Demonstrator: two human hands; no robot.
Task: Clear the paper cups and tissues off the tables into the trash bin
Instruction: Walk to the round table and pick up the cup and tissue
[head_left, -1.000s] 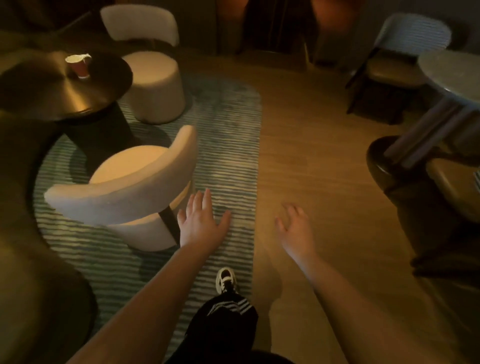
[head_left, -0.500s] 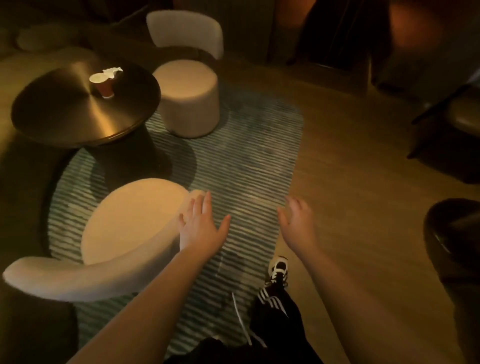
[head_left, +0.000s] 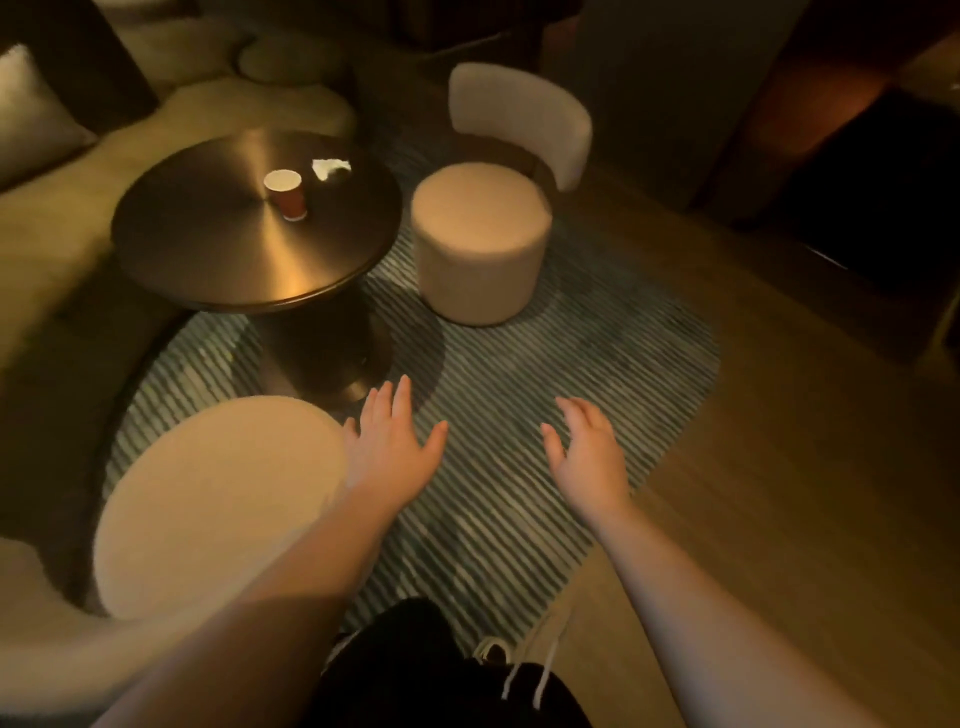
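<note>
Two hands reach forward, palms down, above a striped rug (head_left: 519, 415). The left hand (head_left: 387, 447) has straight, spread fingers, thumb out, and holds nothing; it shows just beside the near chair (head_left: 208, 499). The right hand (head_left: 589, 452) has relaxed, slightly bent fingers and is empty too. Both are well apart from the round table (head_left: 218, 260). A red cup (head_left: 287, 195) stands upright near the tabletop's centre, and a crumpled tissue (head_left: 330, 168) lies close beside it, toward the far edge. A far chair (head_left: 483, 239) stands just beside the table's right edge.
</note>
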